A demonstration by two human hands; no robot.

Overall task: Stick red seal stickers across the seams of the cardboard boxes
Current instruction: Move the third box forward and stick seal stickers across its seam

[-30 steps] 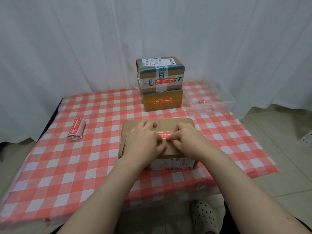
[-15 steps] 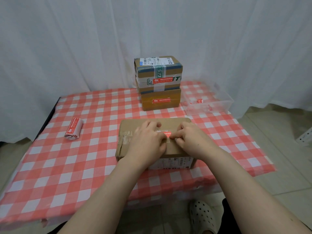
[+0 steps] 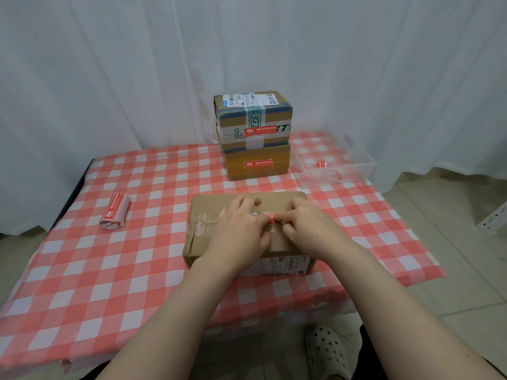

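A brown cardboard box (image 3: 208, 204) lies on the table in front of me, with clear tape along its top seam. Both hands rest on its top. My left hand (image 3: 238, 229) lies flat with its fingers spread, thumb tip at the seam. My right hand (image 3: 307, 229) is curled, its fingertips pinched on a red seal sticker (image 3: 273, 219). Only a sliver of that sticker shows between the hands. A roll of red seal stickers (image 3: 115, 215) lies to the left on the cloth.
Two stacked boxes (image 3: 255, 138), each with a red sticker on its front, stand behind. A clear plastic tray (image 3: 356, 171) with red scraps sits at the back right. The red-checked tablecloth (image 3: 109, 270) covers the table. White curtains hang behind.
My hands have slid toward each other over the sticker, and now cover nearly all of it. The view has shifted slightly.
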